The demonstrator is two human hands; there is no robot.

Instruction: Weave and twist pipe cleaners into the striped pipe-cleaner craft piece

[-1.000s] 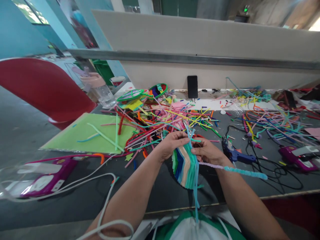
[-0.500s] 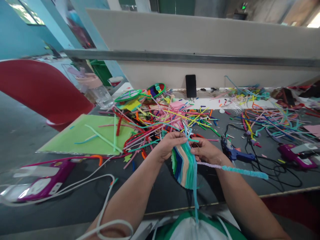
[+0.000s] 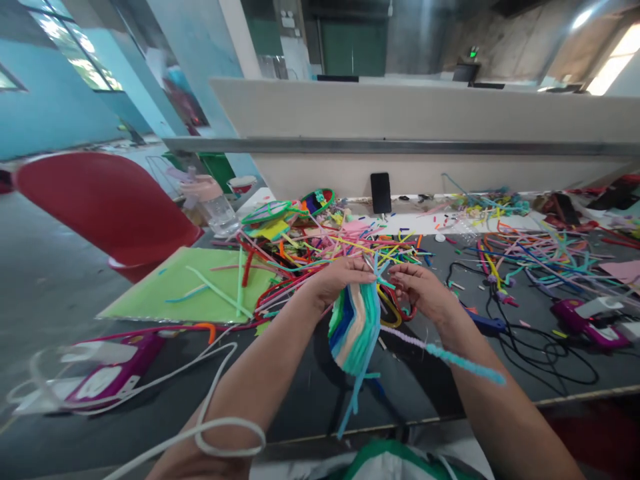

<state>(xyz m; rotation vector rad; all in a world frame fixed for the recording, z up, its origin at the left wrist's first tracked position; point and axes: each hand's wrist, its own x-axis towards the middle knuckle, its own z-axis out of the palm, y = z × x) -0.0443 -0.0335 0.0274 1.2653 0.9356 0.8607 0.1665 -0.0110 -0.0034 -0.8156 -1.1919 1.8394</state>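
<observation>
My left hand (image 3: pixel 345 277) pinches the top of a striped panel of pipe cleaners (image 3: pixel 354 327). Its wavy bands run green, dark blue, light blue, cream and teal, and it hangs over the dark tabletop. Light blue pipe cleaner ends (image 3: pixel 359 393) dangle below it, and short ends cross at its top beside my left fingertips. A fuzzy lilac and blue pipe cleaner (image 3: pixel 450 357) sticks out to the right, passing by my right forearm. My right hand (image 3: pixel 420 290) is just right of the panel's top, fingers loosely bent and apart, close to a short teal end.
Loose pipe cleaners (image 3: pixel 345 240) pile up behind my hands, with more at the right (image 3: pixel 545 250). A green sheet (image 3: pixel 185 293) and a purple power strip (image 3: pixel 117 370) lie left. A blue glue gun (image 3: pixel 485 323) and black cables are right. A phone (image 3: pixel 381 193) leans against the partition.
My right hand has let go of the panel's upper edge and moved slightly right. The panel has swung a little left in my left hand, and the view has tilted up.
</observation>
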